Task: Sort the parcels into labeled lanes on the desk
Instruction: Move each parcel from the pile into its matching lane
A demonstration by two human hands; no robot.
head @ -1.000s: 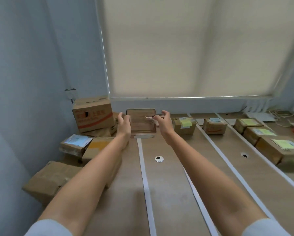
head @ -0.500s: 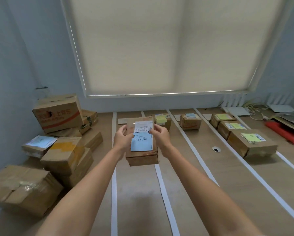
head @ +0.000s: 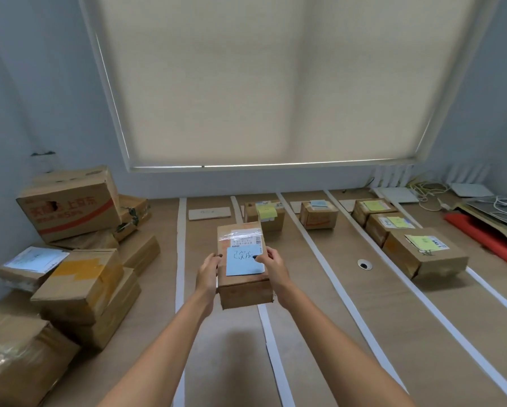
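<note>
Compared with half a second ago, the held parcel (head: 243,277) sits lower and nearer, still above the desk (head: 319,333). Left of the grip lies a heap of at least seven unsorted boxes (head: 82,277). The left hand (head: 208,274) clasps the parcel's left side, fingers curled round its edge; the right hand (head: 272,267) grips the right side, thumb on the blue note (head: 243,261). Four white tape strips (head: 331,274) mark the lanes. Beyond the grip and to its right stand five sorted boxes (head: 422,254): one, one, then three.
</note>
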